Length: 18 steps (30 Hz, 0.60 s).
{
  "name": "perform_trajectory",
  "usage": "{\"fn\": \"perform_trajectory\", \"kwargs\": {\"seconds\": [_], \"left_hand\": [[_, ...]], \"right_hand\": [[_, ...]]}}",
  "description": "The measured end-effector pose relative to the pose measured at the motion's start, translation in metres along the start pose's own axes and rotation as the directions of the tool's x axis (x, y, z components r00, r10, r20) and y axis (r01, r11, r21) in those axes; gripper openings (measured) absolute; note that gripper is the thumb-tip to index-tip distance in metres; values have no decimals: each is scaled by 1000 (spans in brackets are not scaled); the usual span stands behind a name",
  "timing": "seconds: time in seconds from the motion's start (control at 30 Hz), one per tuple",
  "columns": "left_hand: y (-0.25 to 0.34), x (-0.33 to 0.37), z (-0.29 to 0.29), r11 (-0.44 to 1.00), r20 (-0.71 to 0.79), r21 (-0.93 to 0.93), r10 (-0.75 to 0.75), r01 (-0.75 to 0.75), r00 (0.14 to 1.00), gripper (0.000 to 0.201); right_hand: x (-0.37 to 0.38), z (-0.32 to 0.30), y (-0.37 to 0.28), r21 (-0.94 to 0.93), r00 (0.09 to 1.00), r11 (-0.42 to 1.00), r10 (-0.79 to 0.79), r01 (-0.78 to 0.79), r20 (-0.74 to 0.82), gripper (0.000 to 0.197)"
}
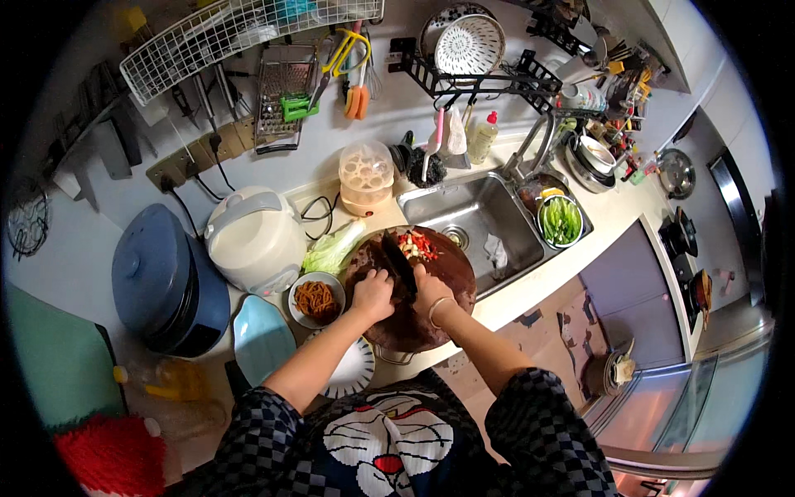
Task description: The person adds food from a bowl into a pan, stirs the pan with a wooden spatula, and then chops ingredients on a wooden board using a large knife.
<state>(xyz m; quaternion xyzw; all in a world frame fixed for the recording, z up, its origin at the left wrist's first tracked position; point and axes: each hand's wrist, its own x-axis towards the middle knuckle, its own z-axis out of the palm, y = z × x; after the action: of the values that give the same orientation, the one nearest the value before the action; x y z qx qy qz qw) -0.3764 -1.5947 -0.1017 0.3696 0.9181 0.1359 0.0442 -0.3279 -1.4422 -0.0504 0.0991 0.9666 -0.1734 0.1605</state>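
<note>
A round brown chopping board (452, 290) lies in front of me, its right side reaching over the sink's edge. My right hand (434, 296), with a bracelet at the wrist, grips a dark-bladed cleaver (397, 260). The blade stands on edge over the board, pointing away from me. Just left of it, my left hand (373, 295) rests on the board with its fingers curled under; whatever they hold is hidden. Chopped red chilli and pale bits (417, 245) lie in a small heap at the far side, right of the blade.
Left of the board are a leafy green vegetable (333, 250), a bowl of brown strips (317, 300), a blue dish (262, 338) and a striped plate (351, 366). A rice cooker (255, 240) stands behind. Right lie the steel sink (480, 199) and a bowl of green peppers (561, 221).
</note>
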Motion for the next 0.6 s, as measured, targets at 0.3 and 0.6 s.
{"fn": "perform_trajectory", "kwargs": {"seconds": [0.3, 0.6], "left_hand": [[-11, 97, -23, 981, -356, -104, 118, -165, 927, 17], [-14, 99, -9, 963, -195, -117, 216, -241, 957, 9]], "right_hand": [[-23, -3, -17, -27, 998, 999, 40, -38, 50, 50], [-21, -1, -16, -26, 988, 996, 87, -84, 124, 48]]}}
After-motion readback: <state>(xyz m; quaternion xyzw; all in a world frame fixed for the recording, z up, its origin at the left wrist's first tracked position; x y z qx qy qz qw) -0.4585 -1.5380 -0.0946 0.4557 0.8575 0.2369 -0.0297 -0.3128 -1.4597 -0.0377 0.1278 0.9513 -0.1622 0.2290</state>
